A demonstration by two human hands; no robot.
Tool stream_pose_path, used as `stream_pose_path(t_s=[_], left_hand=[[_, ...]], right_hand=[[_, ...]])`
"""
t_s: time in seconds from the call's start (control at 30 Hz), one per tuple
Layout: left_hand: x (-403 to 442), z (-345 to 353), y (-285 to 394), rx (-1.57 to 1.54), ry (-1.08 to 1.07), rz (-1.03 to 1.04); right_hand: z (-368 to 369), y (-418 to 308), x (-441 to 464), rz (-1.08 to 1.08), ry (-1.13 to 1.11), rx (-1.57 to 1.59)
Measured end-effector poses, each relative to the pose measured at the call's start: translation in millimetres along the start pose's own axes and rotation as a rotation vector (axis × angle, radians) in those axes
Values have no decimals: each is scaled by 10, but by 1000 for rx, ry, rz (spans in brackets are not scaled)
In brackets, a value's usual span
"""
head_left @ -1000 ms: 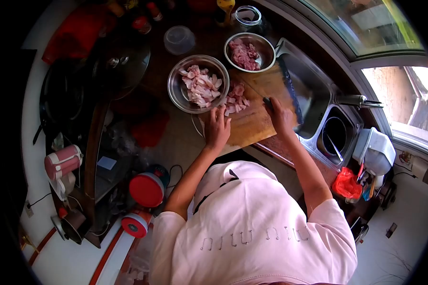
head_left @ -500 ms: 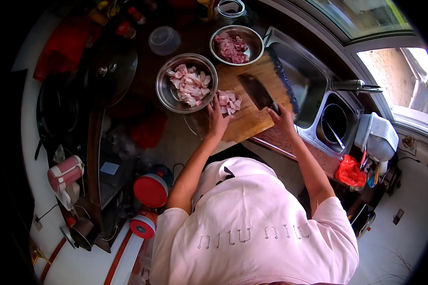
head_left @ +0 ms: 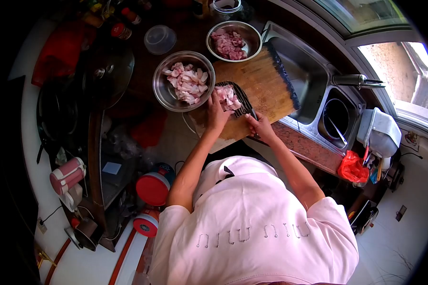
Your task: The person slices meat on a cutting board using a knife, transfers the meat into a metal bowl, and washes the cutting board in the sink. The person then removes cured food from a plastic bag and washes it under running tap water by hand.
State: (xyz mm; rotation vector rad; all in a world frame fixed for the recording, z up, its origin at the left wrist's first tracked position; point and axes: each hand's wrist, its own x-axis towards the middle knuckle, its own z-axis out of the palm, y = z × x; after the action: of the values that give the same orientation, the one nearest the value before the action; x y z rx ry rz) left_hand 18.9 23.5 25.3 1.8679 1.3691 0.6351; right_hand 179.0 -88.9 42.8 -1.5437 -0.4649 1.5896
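Observation:
My right hand [head_left: 260,127] is closed round the handle of a cleaver [head_left: 245,99]. Its dark blade, streaked with reflections, reaches up and left over the wooden cutting board [head_left: 266,80]. Cut pieces of pale pink meat [head_left: 228,97] lie against or on the blade; I cannot tell which. My left hand [head_left: 217,114] touches the near left side of this pile, fingers and thumb spread around it. Just beyond the left hand stands a steel bowl [head_left: 159,90] of pale, fatty meat pieces. A second steel bowl [head_left: 257,50] with redder meat is at the board's far edge.
A steel sink [head_left: 299,61] lies right of the board, with a dark pot [head_left: 335,116] in its smaller basin. Behind the first bowl is a clear plastic container [head_left: 160,40]. A glass-lidded pan [head_left: 109,76] is at left, and a red bag [head_left: 353,167] hangs at right.
My right hand has brought the cleaver left and nearer, from the board's middle to beside the meat pile. My left hand stays at the pile. The view has shifted slightly.

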Motion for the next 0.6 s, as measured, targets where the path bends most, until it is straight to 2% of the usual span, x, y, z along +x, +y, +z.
stream_pose_path(t_s=[0.13,0.33,0.4,0.43,0.5,0.53,0.6], left_hand=[[-67,-24,6,-41,-25,11],[-75,-350,479,-136,36,50],[7,-511,546,-170,40,12],[91,-579,499,-148,97,57],[212,-760,395,-47,193,130],[249,-898,389,-91,196,135],[260,-831,85,39,339,111]], right_hand=[[38,-148,-192,21,-11,-15],[178,-491,-517,17,78,-16],[320,-654,-501,-65,91,-77],[415,-736,-479,-108,99,-106],[637,-817,-349,-239,161,-319],[740,-804,-238,-323,193,-442],[888,-792,-94,-480,252,-665]])
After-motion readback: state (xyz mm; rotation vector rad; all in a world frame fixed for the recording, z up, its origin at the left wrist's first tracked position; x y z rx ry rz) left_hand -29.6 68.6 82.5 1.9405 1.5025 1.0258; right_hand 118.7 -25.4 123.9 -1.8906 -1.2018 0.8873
